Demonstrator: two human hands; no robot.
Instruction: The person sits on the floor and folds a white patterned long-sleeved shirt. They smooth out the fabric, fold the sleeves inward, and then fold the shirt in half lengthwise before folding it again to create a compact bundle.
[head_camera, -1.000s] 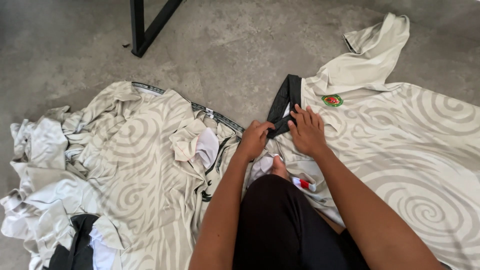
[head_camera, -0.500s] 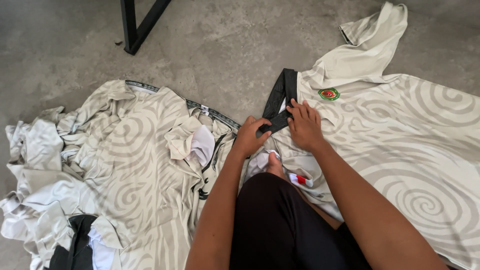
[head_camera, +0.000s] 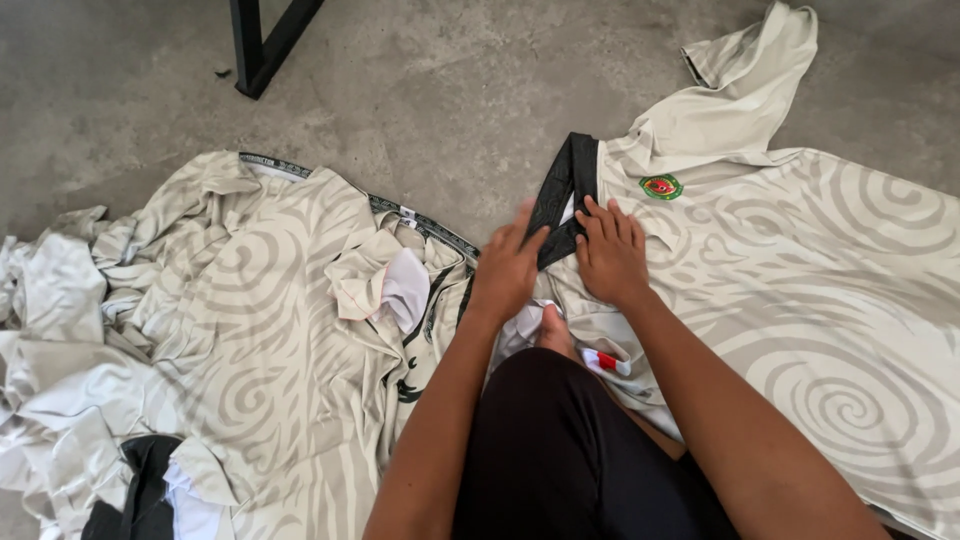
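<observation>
My left hand (head_camera: 510, 268) has slid up and is pinching the black collar (head_camera: 562, 198); my right hand (head_camera: 610, 255) is pressing flat, open, on the swirl-patterned jersey (head_camera: 800, 300) beside it.

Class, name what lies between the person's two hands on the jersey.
In the head view, the jersey's black collar runs between the left hand and right hand.

Cream garments with pale grey swirl print, on grey concrete.

Jersey (head_camera: 800, 290): cream, grey spiral pattern, black collar (head_camera: 562, 195), round red-and-green badge (head_camera: 661, 187). Heap of garments (head_camera: 240, 340): same cream swirl print, black trim, white lining. Small red-and-white tag (head_camera: 607, 361). Black trousers (head_camera: 570, 450). Black frame leg (head_camera: 262, 45).
</observation>
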